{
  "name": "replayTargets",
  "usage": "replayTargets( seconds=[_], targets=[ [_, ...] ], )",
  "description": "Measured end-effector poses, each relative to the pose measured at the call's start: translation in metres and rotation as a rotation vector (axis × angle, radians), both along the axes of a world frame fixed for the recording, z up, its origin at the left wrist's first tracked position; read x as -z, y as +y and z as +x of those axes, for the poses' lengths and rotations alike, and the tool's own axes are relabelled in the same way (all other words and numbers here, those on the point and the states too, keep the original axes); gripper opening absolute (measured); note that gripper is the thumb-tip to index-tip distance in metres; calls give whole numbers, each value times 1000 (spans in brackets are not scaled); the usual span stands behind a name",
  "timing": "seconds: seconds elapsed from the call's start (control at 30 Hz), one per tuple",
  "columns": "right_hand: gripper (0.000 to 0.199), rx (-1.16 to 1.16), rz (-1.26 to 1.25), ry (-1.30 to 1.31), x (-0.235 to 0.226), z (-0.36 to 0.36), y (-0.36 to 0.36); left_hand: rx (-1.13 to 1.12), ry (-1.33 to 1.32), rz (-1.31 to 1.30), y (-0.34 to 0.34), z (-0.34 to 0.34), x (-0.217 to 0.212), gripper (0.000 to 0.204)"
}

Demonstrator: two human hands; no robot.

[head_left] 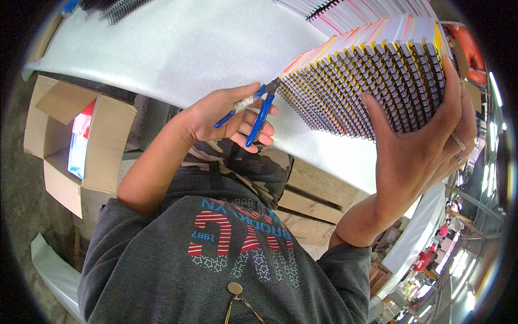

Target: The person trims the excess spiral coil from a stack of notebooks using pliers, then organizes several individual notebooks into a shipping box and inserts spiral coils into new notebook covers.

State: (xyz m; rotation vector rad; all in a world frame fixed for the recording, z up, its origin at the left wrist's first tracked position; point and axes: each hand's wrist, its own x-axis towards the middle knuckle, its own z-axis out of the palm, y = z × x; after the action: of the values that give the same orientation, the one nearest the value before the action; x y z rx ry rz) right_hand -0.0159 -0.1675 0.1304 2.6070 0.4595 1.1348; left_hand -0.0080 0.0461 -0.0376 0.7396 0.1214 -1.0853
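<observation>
A pair of pliers (261, 121) with blue handles and dark jaws is held in my left hand (221, 116). Its handles are spread, and one has pale wrapping around it. The jaws are at the left end of a row of spiral-bound books (360, 86); whether they touch a coil I cannot tell. Black wire coils on the books face me, with white, yellow and orange page edges above. My right hand (423, 135) grips the right end of the row, its thumb against the coils and its fingers around the far side, partly hidden.
Under the books lies a white-covered table (178, 59). More bound books (356, 16) stand behind the row. Black coils (116, 9) lie at the far left. Below the table's left edge is an open cardboard box (102, 143) with colourful printed material inside. Wooden slats (307, 208) show beneath the table.
</observation>
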Motion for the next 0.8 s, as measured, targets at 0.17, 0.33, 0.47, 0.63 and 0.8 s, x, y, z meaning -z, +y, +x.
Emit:
replayTargets(
  seconds=[0.17,0.33,0.47,0.63,0.8],
  targets=[
    [94,-12,-69,-43,2,1,-5,8,64,-81,3,1,5,65],
    [94,-22,-45,-20,1,1,-3,5,86,-112,4,2,11,65],
    [94,-28,-62,-36,1,1,-6,5,89,-124,5,6,14,64],
    [95,-20,-44,-35,2,0,-4,30,95,-74,4,6,5,63],
    [94,-40,-44,-34,0,-1,-4,101,154,-477,13,16,28,56]
  ],
)
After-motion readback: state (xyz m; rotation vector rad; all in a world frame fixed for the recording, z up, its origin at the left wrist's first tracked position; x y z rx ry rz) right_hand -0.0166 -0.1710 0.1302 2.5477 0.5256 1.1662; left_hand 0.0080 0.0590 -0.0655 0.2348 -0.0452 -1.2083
